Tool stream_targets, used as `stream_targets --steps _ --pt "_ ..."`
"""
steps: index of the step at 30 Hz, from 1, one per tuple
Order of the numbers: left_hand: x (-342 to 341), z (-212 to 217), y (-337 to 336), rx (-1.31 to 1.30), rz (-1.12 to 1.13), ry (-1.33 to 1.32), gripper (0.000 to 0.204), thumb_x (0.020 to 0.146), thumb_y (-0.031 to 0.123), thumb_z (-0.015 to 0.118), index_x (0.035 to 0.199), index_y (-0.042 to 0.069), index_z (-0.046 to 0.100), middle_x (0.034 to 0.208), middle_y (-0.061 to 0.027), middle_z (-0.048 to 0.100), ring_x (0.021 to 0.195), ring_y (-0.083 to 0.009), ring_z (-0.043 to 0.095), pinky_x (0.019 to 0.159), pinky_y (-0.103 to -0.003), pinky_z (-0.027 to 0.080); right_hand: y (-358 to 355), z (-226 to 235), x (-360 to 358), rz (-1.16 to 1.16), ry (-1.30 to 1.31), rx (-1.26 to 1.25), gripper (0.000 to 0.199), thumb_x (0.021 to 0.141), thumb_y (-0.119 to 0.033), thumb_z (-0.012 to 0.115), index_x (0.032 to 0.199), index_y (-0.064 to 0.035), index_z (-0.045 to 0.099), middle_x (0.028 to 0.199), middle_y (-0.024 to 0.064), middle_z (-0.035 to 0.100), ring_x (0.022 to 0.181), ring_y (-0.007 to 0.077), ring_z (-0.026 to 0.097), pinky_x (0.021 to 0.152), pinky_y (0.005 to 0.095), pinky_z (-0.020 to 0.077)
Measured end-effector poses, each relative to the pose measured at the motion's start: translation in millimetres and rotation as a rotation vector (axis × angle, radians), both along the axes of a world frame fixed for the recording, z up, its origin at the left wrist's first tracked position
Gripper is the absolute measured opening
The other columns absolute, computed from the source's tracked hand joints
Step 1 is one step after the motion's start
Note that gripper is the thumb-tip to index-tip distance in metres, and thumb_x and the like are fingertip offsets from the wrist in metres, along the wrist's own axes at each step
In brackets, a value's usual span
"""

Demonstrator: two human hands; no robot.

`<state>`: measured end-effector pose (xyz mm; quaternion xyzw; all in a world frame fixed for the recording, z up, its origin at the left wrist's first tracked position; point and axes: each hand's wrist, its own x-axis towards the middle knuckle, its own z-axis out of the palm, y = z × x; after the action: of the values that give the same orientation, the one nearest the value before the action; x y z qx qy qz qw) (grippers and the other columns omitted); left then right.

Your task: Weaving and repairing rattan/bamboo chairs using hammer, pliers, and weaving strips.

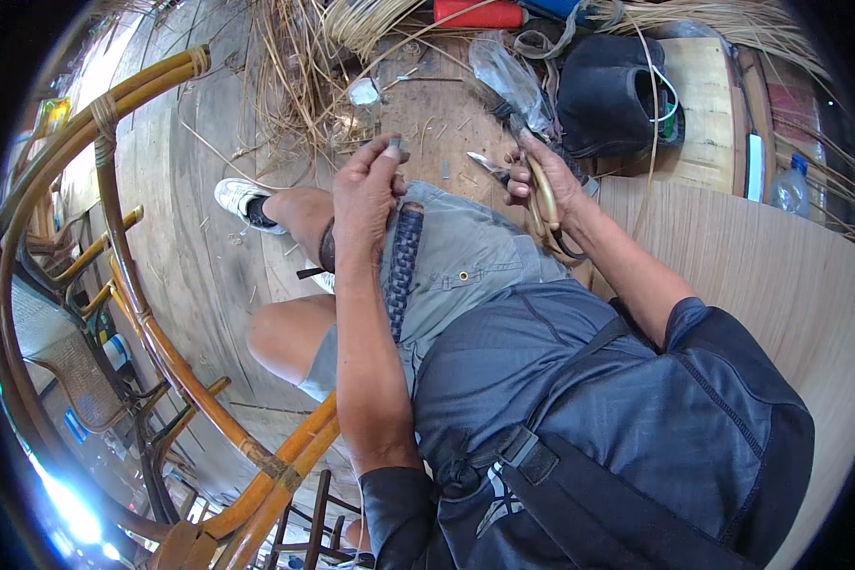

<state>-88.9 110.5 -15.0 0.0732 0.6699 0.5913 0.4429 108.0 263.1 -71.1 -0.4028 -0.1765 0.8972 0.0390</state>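
- Left hand [369,190]: raised over the lap, fingers pinched together around the tip of a thin pale strip [394,145]; only a short grey-white end shows above the fingertips.
- Right hand [540,180]: fist closed around a small knife [487,167] with a short pointed metal blade aimed toward the left hand. Looped tan cane strands [545,207], smooth and glossy, hang through the same grip.
- The two hands are held apart, with the blade tip in the gap between them.
- Dark braided strap [404,266]: woven herringbone texture, lies lengthwise over the grey shorts on the person's thigh, just below the left hand.
- Curved rattan frame [152,332]: thick, round, honey-coloured poles, joints bound with wrapped cane; arcs along the person's left side.
- Wooden floor [209,256]: worn grey planks, littered with short offcuts near the feet.
- Bundle of raw straw-coloured strands [294,66]: loose, dry, fibrous heap ahead of the knees.
- Black cap [613,95]: soft fabric, sits beyond the right hand.
- Clear plastic bottle [790,187]: stands at far right on a pale plywood sheet [760,275].
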Motion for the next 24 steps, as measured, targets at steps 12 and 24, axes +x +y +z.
stream_targets --steps 12,24 --pt "15.8 -37.1 -7.0 -0.192 -0.176 0.824 0.022 0.083 0.019 0.053 0.097 0.002 0.056 0.09 -0.0215 0.058 0.087 -0.0397 0.056 0.073 -0.046 0.046 6.9 -15.0 6.0 0.343 -0.041 -0.034 0.027 0.089 -0.023 0.053 0.111 -0.0073 0.052 0.085 0.0059 0.058 0.071 0.0196 0.059 0.06 0.034 0.0525" --pt "12.5 -43.7 -17.8 -0.173 -0.159 0.927 0.019 0.082 0.016 0.052 0.094 0.002 0.058 0.088 -0.0218 0.058 0.088 -0.0398 0.055 0.075 -0.047 0.045 -5.7 43.0 -41.9 0.774 -0.107 0.716 0.023 0.087 -0.025 0.055 0.097 -0.0043 0.052 0.073 0.0055 0.056 0.059 0.0145 0.057 0.049 0.0279 0.0448"
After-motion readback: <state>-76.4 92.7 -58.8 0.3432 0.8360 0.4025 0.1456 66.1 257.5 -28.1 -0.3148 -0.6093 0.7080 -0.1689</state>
